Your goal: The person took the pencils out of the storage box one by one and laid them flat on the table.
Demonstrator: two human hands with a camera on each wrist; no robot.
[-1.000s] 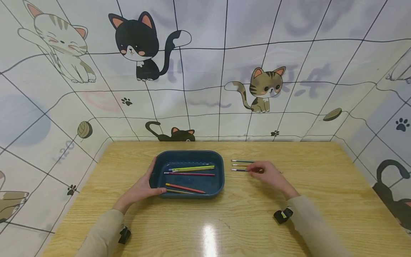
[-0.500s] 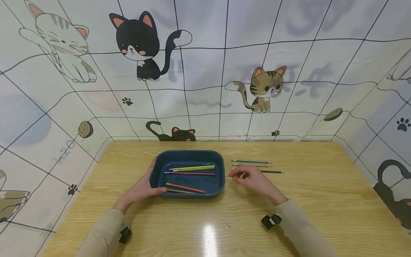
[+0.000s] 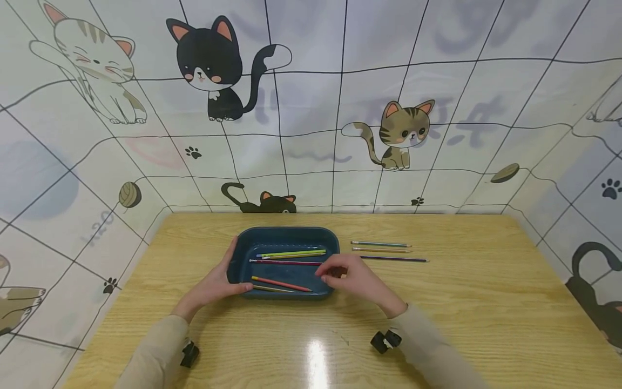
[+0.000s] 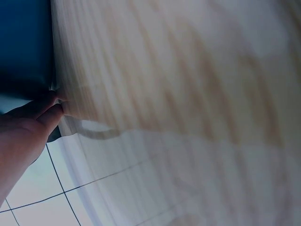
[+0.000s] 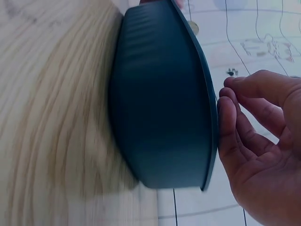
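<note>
A dark blue plastic tray [image 3: 286,296] sits on the table with several pencils in it. Inside lie a lime-green pencil [image 3: 291,253] at the back, a dark red pencil [image 3: 284,262] mid-tray and an orange-red pencil [image 3: 282,284] nearer the front. My left hand [image 3: 216,282] holds the tray's left end, thumb over the front rim and fingers along the side. My right hand [image 3: 357,278] hovers at the right rim, fingers loosely bent and nothing between them; the right wrist view shows the thumb [image 5: 254,84] close to the fingertips, beside the tray wall.
Three pencils lie in a row right of the tray: a teal one [image 3: 381,244], a tan one [image 3: 381,250] and a dark blue one [image 3: 398,259]. A cat-patterned cloth wall [image 3: 311,135] rises behind the wooden table [image 3: 291,346] and at both sides.
My right hand has let go of the dark blue pencil in the row and moved left to the tray's right rim. My left hand has stayed at the tray.
</note>
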